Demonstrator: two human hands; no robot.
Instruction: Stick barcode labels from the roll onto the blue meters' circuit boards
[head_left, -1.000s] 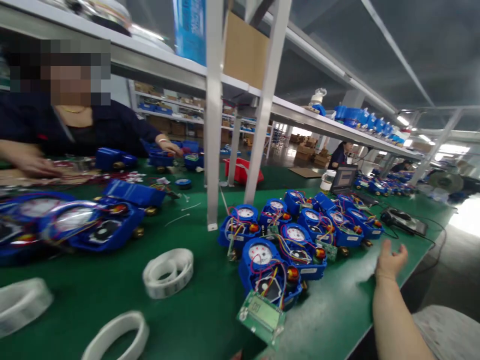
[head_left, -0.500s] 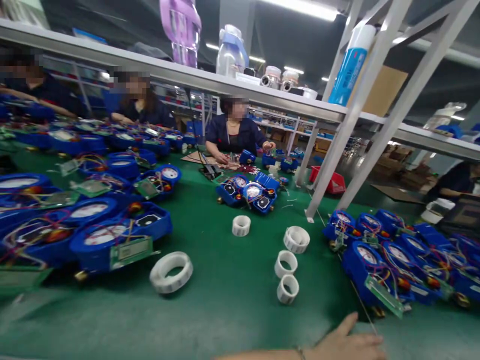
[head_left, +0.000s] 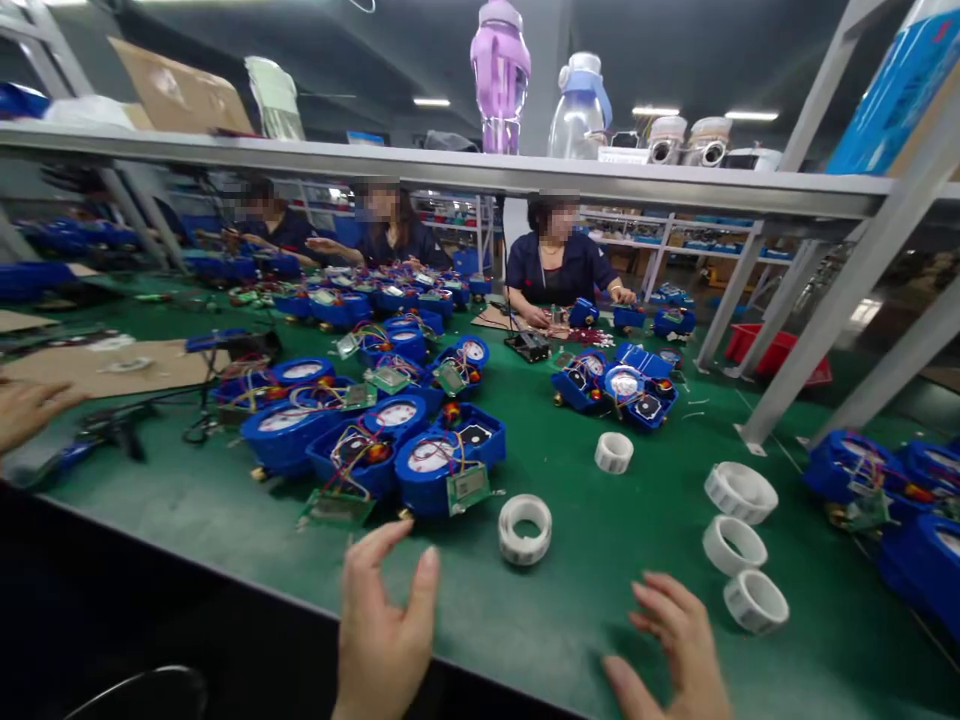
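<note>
My left hand (head_left: 386,625) is raised at the table's front edge, thumb and fingers apart, holding nothing. It is nearest to the front blue meter unit (head_left: 439,465), which has a round dial, wires and a small green circuit board. A white label roll (head_left: 525,530) lies flat to the right of that unit. My right hand (head_left: 667,645) hovers over the front of the green table (head_left: 555,620), fingers spread and nothing between them. Beside it, to the right, three white rolls (head_left: 756,602) form a row. Another small roll (head_left: 613,453) lies farther back.
More blue units stand at left centre, behind the rolls (head_left: 622,385) and at the right edge (head_left: 926,570). A metal shelf (head_left: 450,170) with bottles crosses above, its slanted legs at right. Co-workers sit opposite; another person's hand (head_left: 34,405) is at far left.
The view has swung to the left, so the table's things appear farther right. My left hand has come into view. My right hand is now raised by the rolls, away from the right-hand units.
</note>
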